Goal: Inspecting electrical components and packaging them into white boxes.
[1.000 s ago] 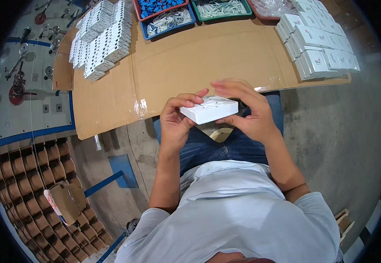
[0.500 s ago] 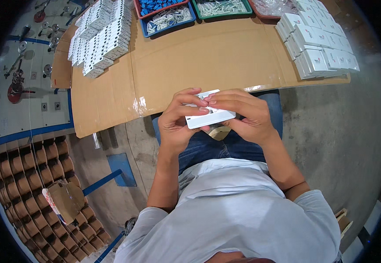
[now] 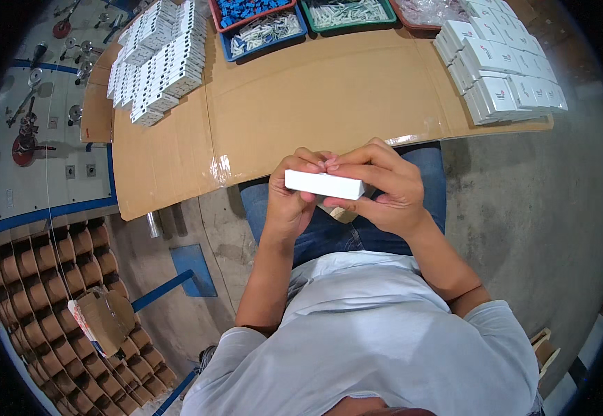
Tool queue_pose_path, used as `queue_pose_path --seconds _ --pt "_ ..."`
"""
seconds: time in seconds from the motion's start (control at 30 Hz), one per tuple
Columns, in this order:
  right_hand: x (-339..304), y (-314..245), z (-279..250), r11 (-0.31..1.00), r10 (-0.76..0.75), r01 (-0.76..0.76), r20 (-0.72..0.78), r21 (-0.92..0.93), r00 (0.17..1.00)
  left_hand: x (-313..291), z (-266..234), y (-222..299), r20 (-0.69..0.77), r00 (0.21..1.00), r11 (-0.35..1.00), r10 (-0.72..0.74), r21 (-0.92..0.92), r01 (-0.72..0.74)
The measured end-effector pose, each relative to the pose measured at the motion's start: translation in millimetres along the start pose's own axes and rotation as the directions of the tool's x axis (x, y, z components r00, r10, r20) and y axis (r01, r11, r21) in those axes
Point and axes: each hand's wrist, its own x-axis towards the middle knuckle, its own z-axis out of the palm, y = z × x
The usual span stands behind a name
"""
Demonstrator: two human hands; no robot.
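Above my lap, just off the near edge of the table, both hands grip a white rectangular plastic casing (image 3: 323, 184). Its long plain side is turned up toward me. My left hand (image 3: 287, 201) wraps round its left end, with the thumb below and the fingers over the far side. At the right end, my right hand (image 3: 397, 188) pinches the casing, thumb underneath and fingertips reaching across the top. The fingertips of both hands meet at the casing's far upper edge. What they touch there is hidden.
Brown cardboard covers the table (image 3: 315, 104). White units with dark openings (image 3: 166, 73) are stacked at left, white boxes (image 3: 499, 97) at right. Along the back stand a red tray (image 3: 260, 20), a blue tray (image 3: 273, 50) and a green tray (image 3: 357, 29), holding small parts. Cardboard dividers (image 3: 58, 305) lie lower left.
The casing has been tipped so its long side faces up and its open face, with small parts in it, no longer shows. Both hands have turned with it, still holding on.
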Motion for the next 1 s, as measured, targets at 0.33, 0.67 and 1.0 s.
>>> queue_pose_path --seconds 0.33,0.67,1.0 --pt "-5 4 10 0.990 0.140 -0.140 -0.046 0.000 0.989 -2 4 -1 -0.213 0.932 0.955 -0.295 -0.107 0.277" --pt "-7 23 24 0.887 0.442 -0.381 -0.242 0.260 0.864 3 38 -2 -0.130 0.970 0.977 -0.204 -0.092 0.193" --pt "-16 28 28 0.925 0.369 -0.351 -0.129 0.148 0.920 6 49 -8 -0.150 0.970 0.960 -0.189 0.181 0.215"
